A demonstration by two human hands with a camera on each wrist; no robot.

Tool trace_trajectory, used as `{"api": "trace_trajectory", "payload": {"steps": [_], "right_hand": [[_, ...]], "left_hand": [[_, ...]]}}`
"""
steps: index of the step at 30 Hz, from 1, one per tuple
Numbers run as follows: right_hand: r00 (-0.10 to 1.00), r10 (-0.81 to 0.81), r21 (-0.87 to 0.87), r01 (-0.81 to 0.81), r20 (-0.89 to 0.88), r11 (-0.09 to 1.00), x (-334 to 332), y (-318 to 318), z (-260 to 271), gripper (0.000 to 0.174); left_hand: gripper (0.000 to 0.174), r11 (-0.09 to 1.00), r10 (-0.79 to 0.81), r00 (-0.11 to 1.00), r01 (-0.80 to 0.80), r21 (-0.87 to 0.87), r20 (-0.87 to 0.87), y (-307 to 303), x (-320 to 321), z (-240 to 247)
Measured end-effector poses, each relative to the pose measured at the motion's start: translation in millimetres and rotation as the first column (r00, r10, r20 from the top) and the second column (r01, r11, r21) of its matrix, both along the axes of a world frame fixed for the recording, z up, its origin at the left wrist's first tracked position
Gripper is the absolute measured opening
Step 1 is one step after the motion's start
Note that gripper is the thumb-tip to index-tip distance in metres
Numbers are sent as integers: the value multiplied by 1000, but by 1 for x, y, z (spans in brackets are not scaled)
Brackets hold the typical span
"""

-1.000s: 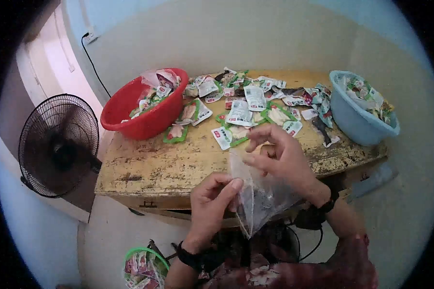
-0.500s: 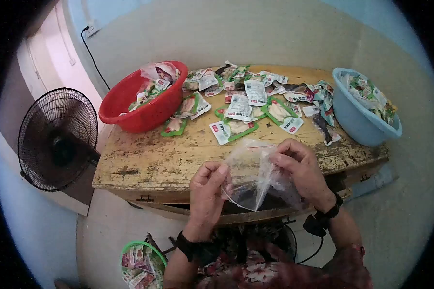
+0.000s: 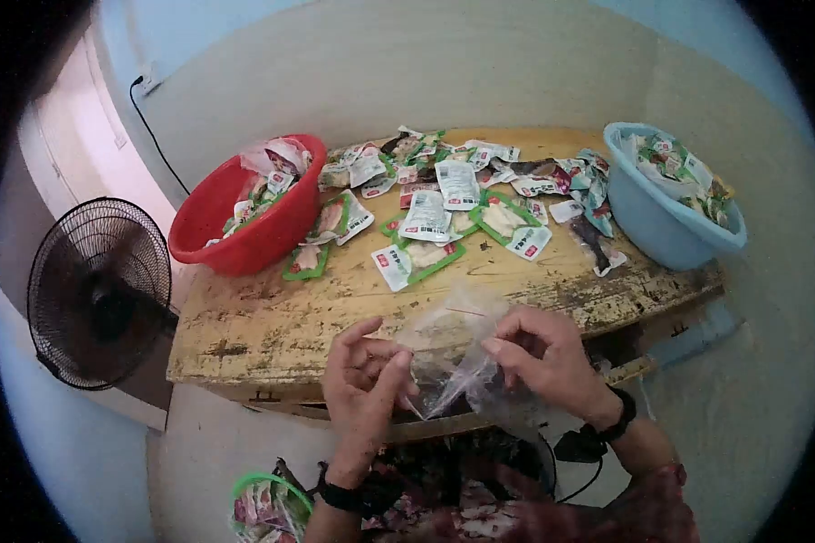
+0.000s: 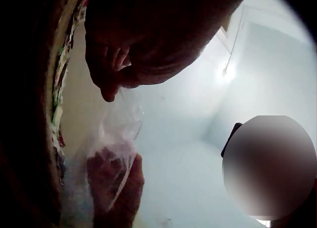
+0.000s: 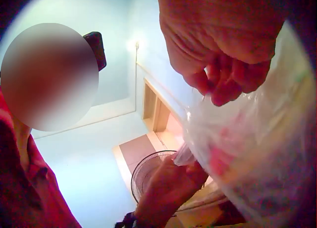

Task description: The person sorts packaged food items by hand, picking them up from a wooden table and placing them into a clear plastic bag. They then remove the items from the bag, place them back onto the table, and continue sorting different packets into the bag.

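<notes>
While both my hands stay on it, one clear plastic bag (image 3: 451, 342), thin and crumpled, hangs in front of the near edge of the table (image 3: 254, 321). Item: my left hand (image 3: 362, 385), at the bag's 8 o'clock, pinching its edge by thumb and fingers. Item: my right hand (image 3: 552, 362), at 3 o'clock, fingers curled, gripping a gathered part of the film. Changed since half a second ago: the bag's lower corner, then nearly midway between my hands, now lies closer to my left; more film is bunched toward my right. Changed since the earliest view: right fingers, then raised and loose at the bag's top, now grip it.

Surroundings, reckoned from the bag: at 12 o'clock, loose food packets (image 3: 426, 217), white and green, some overlapping on the table; at 10 o'clock, one red basin (image 3: 267, 240), packets within; at 2 o'clock, one blue basin (image 3: 666, 226), likewise filled; at 9 o'clock, one black fan (image 3: 104, 294); between 7 and 8 o'clock, below table height, one green-rimmed basket (image 3: 264, 477) holding more packets.
</notes>
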State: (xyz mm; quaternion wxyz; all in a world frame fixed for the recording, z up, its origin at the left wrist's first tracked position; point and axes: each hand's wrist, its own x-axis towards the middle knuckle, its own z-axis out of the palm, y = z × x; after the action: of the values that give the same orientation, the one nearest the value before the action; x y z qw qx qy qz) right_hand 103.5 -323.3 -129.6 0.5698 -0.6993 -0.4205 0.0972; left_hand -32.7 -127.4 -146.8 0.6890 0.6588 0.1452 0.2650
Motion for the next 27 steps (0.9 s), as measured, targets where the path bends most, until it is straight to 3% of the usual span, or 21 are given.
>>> {"api": "trace_trajectory", "payload": {"steps": [3,4,6,7,10,13,16,22,27], "right_hand": [[965,27,-27,-35,-261,999,-2,4,4,16],[961,33,-24,-42,-273,999,0,6,5,17],[953,46,-23,-55,-299,998,12,11,4,19],[950,44,-24,-54,-310,998,17,14,4,19],[935,76,-18,-87,-346,996,31,21,-2,20],[913,152,4,-163,-379,987,37,26,-7,19],[913,168,5,-179,-373,984,37,29,-2,18],[964,87,-40,-101,-250,994,63,35,25,19],[997,79,-15,-79,4,997,119,78,39,16]], "left_hand": [[28,986,99,993,-107,127,68,-2,1,-12],[27,936,76,990,-112,333,121,-2,2,-16],[26,715,0,977,-148,683,211,2,2,-21],[17,619,-80,966,-146,772,247,5,3,-21],[16,566,-204,958,-53,823,202,13,10,-7],[31,658,-161,986,84,748,31,30,14,-6],[34,771,-47,998,3,636,51,43,19,-6],[24,878,-65,997,81,471,-51,78,12,-32],[21,939,-130,988,150,308,-84,85,10,-26]]}}
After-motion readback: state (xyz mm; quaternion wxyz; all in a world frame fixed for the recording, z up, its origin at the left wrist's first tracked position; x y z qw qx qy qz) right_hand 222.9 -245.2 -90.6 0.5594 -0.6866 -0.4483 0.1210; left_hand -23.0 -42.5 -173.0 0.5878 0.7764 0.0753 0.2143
